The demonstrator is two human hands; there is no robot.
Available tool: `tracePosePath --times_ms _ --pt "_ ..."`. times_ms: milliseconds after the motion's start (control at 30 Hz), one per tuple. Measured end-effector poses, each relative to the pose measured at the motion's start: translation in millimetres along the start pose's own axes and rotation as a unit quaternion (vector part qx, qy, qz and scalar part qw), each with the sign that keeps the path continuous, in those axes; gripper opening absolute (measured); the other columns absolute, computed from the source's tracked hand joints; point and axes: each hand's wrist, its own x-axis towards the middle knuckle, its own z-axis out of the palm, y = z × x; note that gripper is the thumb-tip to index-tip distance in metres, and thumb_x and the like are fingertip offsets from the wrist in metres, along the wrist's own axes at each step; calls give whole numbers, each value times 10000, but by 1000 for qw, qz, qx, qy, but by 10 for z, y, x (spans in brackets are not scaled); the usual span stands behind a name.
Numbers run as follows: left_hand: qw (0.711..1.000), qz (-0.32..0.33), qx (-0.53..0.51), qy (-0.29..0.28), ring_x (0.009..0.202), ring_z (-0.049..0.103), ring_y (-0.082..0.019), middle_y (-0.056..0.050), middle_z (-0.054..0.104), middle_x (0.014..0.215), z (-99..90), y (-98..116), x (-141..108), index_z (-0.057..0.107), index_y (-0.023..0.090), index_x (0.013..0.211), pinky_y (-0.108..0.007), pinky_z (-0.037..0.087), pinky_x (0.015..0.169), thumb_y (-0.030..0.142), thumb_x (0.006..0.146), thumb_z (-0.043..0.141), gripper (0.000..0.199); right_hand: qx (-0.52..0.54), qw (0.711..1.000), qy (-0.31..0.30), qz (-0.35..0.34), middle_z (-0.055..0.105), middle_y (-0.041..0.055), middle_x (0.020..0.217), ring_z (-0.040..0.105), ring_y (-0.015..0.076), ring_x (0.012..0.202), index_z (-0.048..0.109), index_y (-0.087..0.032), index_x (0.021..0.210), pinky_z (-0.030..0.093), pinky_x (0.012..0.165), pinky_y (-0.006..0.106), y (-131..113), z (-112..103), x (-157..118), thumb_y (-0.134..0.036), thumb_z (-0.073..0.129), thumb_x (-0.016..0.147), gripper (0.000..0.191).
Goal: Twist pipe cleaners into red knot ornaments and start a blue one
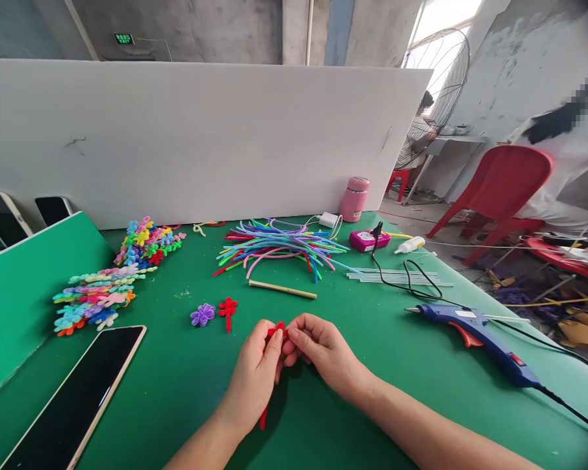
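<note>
Between both hands is a red pipe cleaner (263,418), bent at its top, with a straight tail hanging below toward the table. My left hand (257,362) pinches it between thumb and fingers. Fingertips of my right hand (326,352) close on the same bent part from the other side; its exact shape there is partly hidden. Just beyond my left hand lie a finished red pipe-cleaner flower with a stem (228,314) and a purple flower (203,314). A thin wooden stick (283,290) rests farther back.
A heap of colourful pipe cleaners (284,245) lies at the back. Piled flowers (98,294) and a phone (78,398) are at left. At right are a blue glue gun (475,333) with its cable, clear glue sticks (396,277), a pink box (370,241) and a pink flask (355,199).
</note>
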Motion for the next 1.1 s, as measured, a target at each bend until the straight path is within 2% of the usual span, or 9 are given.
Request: tracePosePath --times_ms 100,200,333,433,600,700,867,1100 --pt "997 -22 -72 -15 436 332 -61 63 436 551 -28 -5 21 445 177 675 -191 257 421 382 794 456 236 -44 999 0 -30 579 16 700 549 106 618 513 -146 804 437 598 240 3 -34 16 -362 503 791 217" --pt "985 -51 -161 -31 411 325 -41 64 434 549 -40 11 33 451 164 673 -184 237 417 332 776 504 204 -151 982 26 -107 592 32 805 545 121 686 539 -165 924 445 647 257 -12 -80 19 -259 535 775 176" --pt "967 -71 -238 -55 410 327 -31 50 451 557 -58 25 38 477 148 686 -178 215 407 292 770 530 175 -299 931 6 -211 608 50 856 563 146 750 608 -200 918 452 682 264 -58 -145 13 -203 503 797 160" --pt "959 -80 -260 -77 398 332 -26 38 477 567 -83 16 45 489 141 691 -180 206 402 276 778 526 164 -352 900 -16 -256 611 58 847 578 146 754 622 -204 924 461 680 253 -67 -186 30 -228 482 821 176" --pt "961 -76 -251 -89 391 381 -43 33 498 541 -97 -3 54 482 152 675 -188 235 403 272 788 509 167 -417 845 -16 -335 627 52 772 579 134 687 619 -182 900 459 631 237 -32 -222 79 -233 478 833 164" --pt "966 -56 -240 -82 403 400 -49 35 504 546 -85 -8 56 485 153 679 -189 259 414 267 790 505 160 -433 830 -7 -352 633 46 757 578 132 674 617 -186 886 452 623 233 -30 -219 86 -227 478 836 154" --pt "966 -60 -241 -69 393 346 -32 45 494 537 -80 -22 66 484 149 684 -175 212 394 277 784 520 167 -447 827 -8 -341 631 40 755 576 130 679 606 -184 865 442 619 228 -34 -213 82 -218 465 841 148" --pt "960 -66 -251 -103 345 317 -25 62 462 476 -73 -49 62 474 149 679 -177 186 366 296 798 501 191 -480 804 -25 -352 622 43 777 558 134 690 591 -194 880 420 624 238 -39 -232 74 -240 475 832 134"
